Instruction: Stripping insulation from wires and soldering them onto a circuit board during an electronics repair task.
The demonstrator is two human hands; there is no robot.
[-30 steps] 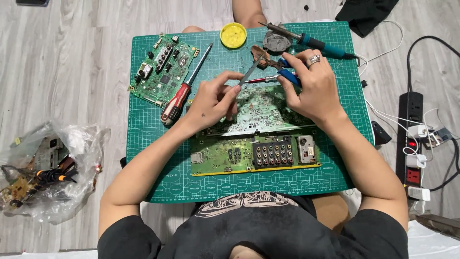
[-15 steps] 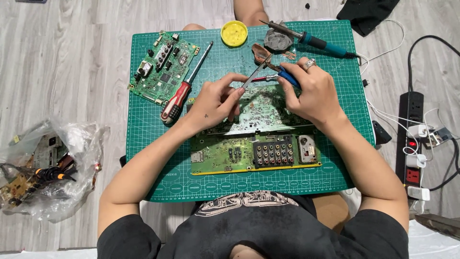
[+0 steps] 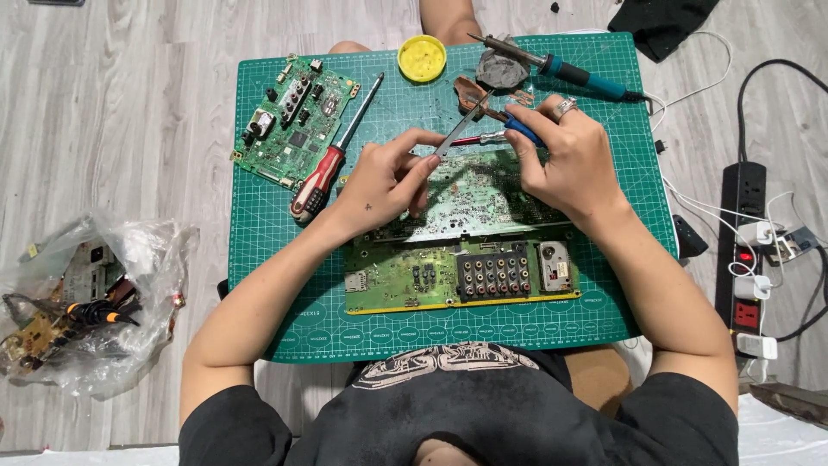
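At the near edge of the green cutting mat [image 3: 285, 328], which lies on the floor, a green circuit board [image 3: 405, 280] with a block of round sockets sits flat, and a second board [image 3: 479, 194] leans tilted against its far side, solder face up. Our left hand [image 3: 384, 181] rests on that tilted board, its grip closed on the metal tweezers [image 3: 457, 129]. Over the last second this hand has crept a little toward the mat's far edge, so the tweezers now sit higher over the board's far rim. Our right hand [image 3: 565, 155], ring on one finger, has held almost in place, its grip clamped on a blue-handled tool [image 3: 517, 129] whose tip meets the tweezers. We judge this as fine repositioning at one spot, not a new step. Farther off, a red-handled screwdriver [image 3: 332, 160] and a smaller board [image 3: 293, 121] lie toward the far left corner. A yellow tin [image 3: 422, 58] and a soldering iron [image 3: 552, 65] sit along the far edge.
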